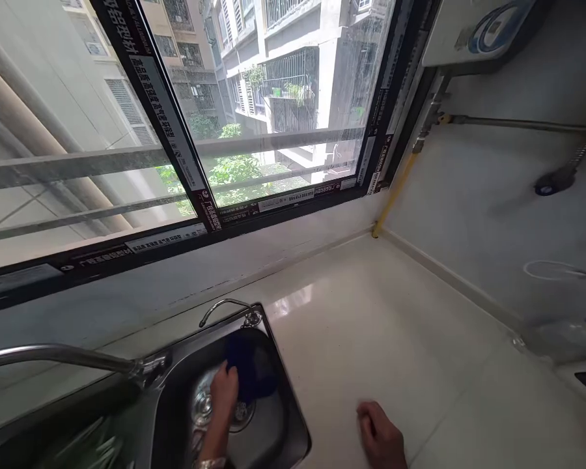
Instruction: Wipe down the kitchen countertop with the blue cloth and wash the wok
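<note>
My left hand (223, 389) reaches down into the stainless steel sink (293, 417), its fingers closed on the left edge of a dark blue cloth (248, 371). The cloth hangs or lies bunched over the basin, partly covering the drain (241, 412). A band shows at my left wrist. Over the pale countertop (361, 326), to the right of the sink, my right hand (381, 435) is curled into a loose fist. I see nothing in it.
A large faucet (78, 355) arches in from the left, and a thin curved spout (227, 303) stands at the sink's back corner. Long pale items (97, 446) lie in the left basin. A yellow pipe (395, 192) meets the counter's far corner. A clear bottle (573, 332) stands right.
</note>
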Demonstrator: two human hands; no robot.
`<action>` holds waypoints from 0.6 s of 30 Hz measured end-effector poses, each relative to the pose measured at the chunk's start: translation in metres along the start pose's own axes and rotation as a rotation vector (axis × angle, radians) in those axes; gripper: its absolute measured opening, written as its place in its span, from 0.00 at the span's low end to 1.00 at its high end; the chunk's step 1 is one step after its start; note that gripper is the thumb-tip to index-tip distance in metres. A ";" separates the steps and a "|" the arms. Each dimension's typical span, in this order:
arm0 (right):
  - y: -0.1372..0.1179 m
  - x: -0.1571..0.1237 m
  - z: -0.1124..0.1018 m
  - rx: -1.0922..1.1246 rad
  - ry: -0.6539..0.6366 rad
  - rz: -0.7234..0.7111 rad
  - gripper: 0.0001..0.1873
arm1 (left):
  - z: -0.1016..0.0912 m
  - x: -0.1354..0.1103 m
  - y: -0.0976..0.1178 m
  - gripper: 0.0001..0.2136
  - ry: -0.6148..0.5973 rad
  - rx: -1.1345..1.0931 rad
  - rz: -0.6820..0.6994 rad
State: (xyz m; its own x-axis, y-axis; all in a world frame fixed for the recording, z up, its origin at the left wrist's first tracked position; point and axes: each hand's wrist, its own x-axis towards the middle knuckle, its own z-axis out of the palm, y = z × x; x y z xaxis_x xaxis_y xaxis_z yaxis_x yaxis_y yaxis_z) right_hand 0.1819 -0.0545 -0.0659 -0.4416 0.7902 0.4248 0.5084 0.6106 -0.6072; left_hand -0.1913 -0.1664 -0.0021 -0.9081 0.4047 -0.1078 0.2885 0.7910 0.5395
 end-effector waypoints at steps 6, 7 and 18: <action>0.006 0.001 0.001 0.019 0.030 -0.053 0.14 | 0.022 -0.077 0.047 0.20 -0.146 -0.485 0.092; 0.006 0.000 0.001 0.020 0.024 -0.046 0.14 | 0.024 -0.080 0.056 0.22 -0.157 -0.580 0.113; 0.006 -0.002 -0.001 -0.028 -0.018 -0.014 0.14 | 0.085 -0.062 0.094 0.32 0.060 -0.211 0.417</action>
State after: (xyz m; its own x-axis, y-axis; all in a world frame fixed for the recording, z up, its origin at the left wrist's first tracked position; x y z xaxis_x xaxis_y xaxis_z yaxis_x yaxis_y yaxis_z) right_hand 0.1868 -0.0525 -0.0701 -0.4618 0.7806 0.4212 0.5224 0.6232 -0.5820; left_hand -0.0822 -0.0781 -0.0155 -0.7456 0.6360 0.1990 0.5699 0.4537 0.6851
